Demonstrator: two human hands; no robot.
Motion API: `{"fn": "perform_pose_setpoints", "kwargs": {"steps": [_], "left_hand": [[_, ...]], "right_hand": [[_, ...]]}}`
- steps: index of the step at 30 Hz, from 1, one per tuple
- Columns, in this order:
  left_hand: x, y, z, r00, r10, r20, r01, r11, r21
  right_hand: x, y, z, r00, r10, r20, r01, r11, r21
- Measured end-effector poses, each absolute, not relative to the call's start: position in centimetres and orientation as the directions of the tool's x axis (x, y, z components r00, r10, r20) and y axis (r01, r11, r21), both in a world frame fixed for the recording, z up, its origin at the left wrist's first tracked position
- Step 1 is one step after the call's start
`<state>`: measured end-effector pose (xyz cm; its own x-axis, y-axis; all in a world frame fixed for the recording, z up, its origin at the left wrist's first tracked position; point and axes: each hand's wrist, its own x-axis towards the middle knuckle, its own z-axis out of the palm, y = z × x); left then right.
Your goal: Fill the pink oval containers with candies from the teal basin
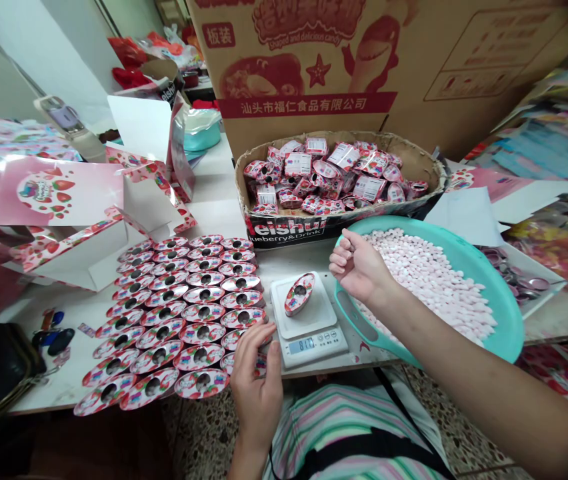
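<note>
Holding right hand (359, 267) half-closed over pink candies (429, 280), contents hidden; left hand (257, 383) open, touching strawberry capsule (237, 339).

Scale (309, 350) on table (289, 257) — candy-shell rows (184, 313) left, candy basin (509, 313) right, carton tray (284, 230) behind.

Left hand (256, 385) low, right hand (360, 267) curled

Speckled terrazzo floor (199, 430) below white table (49, 393)
</note>
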<state>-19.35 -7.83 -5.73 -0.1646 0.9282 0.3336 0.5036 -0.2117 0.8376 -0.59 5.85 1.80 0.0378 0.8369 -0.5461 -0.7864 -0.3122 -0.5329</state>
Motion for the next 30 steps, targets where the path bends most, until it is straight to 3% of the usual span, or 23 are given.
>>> {"fn": "perform_pose_setpoints", "kwargs": {"steps": [13, 20, 30], "left_hand": [[-19.1, -7.8, -5.8, -0.16, 0.933, 0.323, 0.505, -0.203, 0.839], [-19.3, -7.8, -5.8, -0.161, 0.933, 0.322, 0.499, -0.205, 0.842], [-19.8, -8.0, -6.1, -0.197, 0.924, 0.327, 0.476, -0.201, 0.856]], "right_hand": [[-2.0, 5.9, 1.2, -0.011, 0.854, -0.521, -0.782, -0.332, -0.528], [-5.7, 6.1, -0.7, 0.056, 0.871, -0.488, -0.671, -0.329, -0.664], [-6.8, 5.9, -2.4, 0.112, 0.881, -0.46, -0.571, -0.322, -0.755]]}}
